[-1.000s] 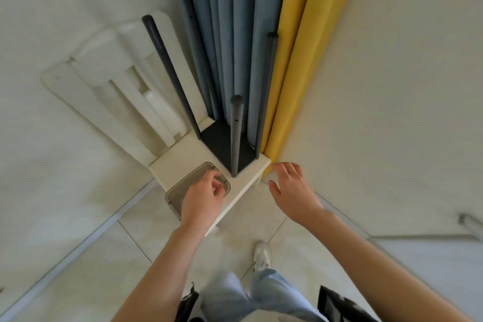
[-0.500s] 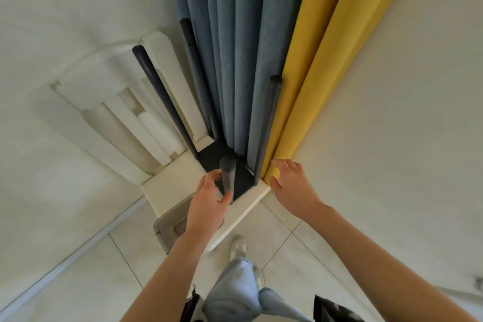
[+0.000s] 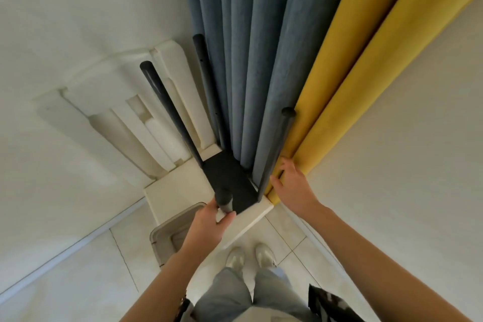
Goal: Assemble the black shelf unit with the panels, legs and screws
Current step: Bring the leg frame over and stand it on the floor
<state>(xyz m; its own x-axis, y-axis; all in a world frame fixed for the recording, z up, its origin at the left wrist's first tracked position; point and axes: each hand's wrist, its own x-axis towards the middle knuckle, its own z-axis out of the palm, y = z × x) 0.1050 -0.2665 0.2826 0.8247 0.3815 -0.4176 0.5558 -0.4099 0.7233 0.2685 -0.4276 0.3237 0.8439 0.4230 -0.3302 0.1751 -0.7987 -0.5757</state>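
Panel (image 3: 230,178) lying at chair seat's (image 3: 177,191) right corner, legs standing upright. Left hand (image 3: 209,225) gripping near leg (image 3: 224,200); right hand (image 3: 292,188) hovering open just beside right leg (image 3: 274,154).

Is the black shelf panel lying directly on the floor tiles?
No, the black panel lies on the seat of the white chair, raised above the floor tiles.

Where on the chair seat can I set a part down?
Bare seat strip left of the black panel, between the chair back and the clear container. Floor tiles left of it too. Crowded at right: right hand, leg, curtains.
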